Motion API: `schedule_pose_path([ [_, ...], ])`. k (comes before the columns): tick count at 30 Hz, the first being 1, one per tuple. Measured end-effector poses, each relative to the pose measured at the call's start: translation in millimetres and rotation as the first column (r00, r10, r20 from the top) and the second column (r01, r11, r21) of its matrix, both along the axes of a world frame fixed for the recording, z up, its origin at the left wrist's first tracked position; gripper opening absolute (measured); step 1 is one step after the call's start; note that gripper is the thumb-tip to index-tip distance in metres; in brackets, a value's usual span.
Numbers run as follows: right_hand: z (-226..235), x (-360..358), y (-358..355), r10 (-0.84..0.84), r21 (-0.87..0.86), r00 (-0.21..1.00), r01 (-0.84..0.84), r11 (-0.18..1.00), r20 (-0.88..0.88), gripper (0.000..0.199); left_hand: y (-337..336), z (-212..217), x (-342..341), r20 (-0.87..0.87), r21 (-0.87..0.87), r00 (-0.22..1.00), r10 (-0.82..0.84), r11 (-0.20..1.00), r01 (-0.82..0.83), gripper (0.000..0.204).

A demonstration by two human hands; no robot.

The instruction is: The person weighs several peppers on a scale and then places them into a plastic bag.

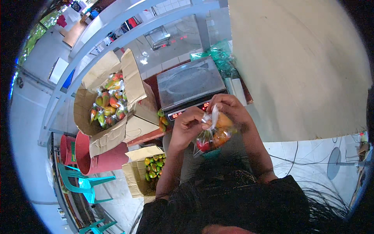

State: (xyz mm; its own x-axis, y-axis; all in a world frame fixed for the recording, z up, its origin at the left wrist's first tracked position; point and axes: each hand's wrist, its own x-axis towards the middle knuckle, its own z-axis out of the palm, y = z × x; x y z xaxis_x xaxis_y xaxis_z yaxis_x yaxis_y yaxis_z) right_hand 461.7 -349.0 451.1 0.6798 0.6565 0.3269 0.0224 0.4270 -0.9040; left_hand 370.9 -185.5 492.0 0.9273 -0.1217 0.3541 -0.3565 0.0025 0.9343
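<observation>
A clear plastic bag (213, 137) of orange and red produce, perhaps peppers, hangs in front of me, its neck gathered at the top. My left hand (189, 125) is closed, pinching the left side of the neck. On the other side, the fingers of my right hand (230, 107) are closed on the twisted top. Just beyond both hands sits a digital scale (191, 81) with a flat metal plate and red lit digits, partly covered by my fingers. Some loose green and orange produce (162, 121) lies left of the scale.
An open cardboard box (134, 74) at left holds several filled bags (110, 100). Below it are a red tub (87, 156), a smaller box of loose green produce (134, 177) and a teal chair (87, 185). Green plastic bags (218, 54) lie behind the scale; a beige board (300, 70) stands right.
</observation>
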Motion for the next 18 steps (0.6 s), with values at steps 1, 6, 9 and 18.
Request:
schedule_pose_path([
  [1, -5, 0, 1, 0.053, -0.051, 0.998, -0.055, 0.997, -0.034, 0.02, -3, 0, 0, 0.0, 0.0, 1.0, 0.0, 1.0, 0.0, 0.009],
  [6, -40, -22, 17, 0.238, 0.217, 0.882, -0.16, 0.963, -0.407, 0.021, -20, 12, -3, -0.122, -0.226, 0.992, 0.021, 0.973, -0.049, 0.007],
  [9, -83, -18, 31, 0.274, 0.376, 0.923, -0.161, 0.913, -0.27, 0.031, -17, 0, 4, -0.143, -0.3, 0.985, 0.098, 0.944, -0.137, 0.006],
  [18, -67, -51, 67, 0.534, 0.586, 0.287, 0.135, 0.799, -0.795, 0.029, -17, -14, 9, -0.393, -0.37, 0.86, 0.325, 0.8, -0.472, 0.006],
])
